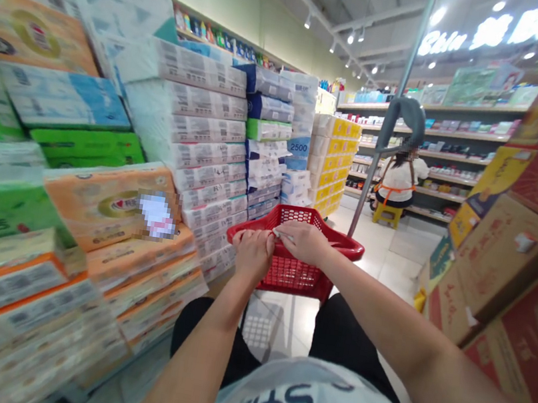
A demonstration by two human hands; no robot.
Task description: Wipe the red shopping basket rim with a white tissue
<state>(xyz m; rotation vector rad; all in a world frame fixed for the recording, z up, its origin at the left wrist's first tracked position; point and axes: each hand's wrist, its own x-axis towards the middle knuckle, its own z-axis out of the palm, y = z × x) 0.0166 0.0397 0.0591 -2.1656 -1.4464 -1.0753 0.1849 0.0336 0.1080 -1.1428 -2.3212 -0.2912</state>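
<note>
A red plastic shopping cart (pixel 298 280) with a latticed basket stands right in front of my body. My left hand (pixel 254 251) is closed around the left part of its near rim. Close beside it, my right hand (pixel 304 240) lies over the same rim with its fingers bent down and pointing left, nearly touching the left hand. A small whitish thing shows at the right fingertips, too small to name. From the cart's right side rises a metal pole (pixel 366 189) with a grey loop-shaped grip (pixel 402 124). The basket's inside is mostly hidden by my hands.
Stacked tissue packs (pixel 211 112) line the left side, with orange packs (pixel 111 205) close by. Cardboard cartons (pixel 519 252) are piled on the right. Ahead, a person (pixel 399 174) sits on a yellow stool (pixel 387 214) before shelves (pixel 451 131). Pale tiled floor (pixel 391 263) runs between.
</note>
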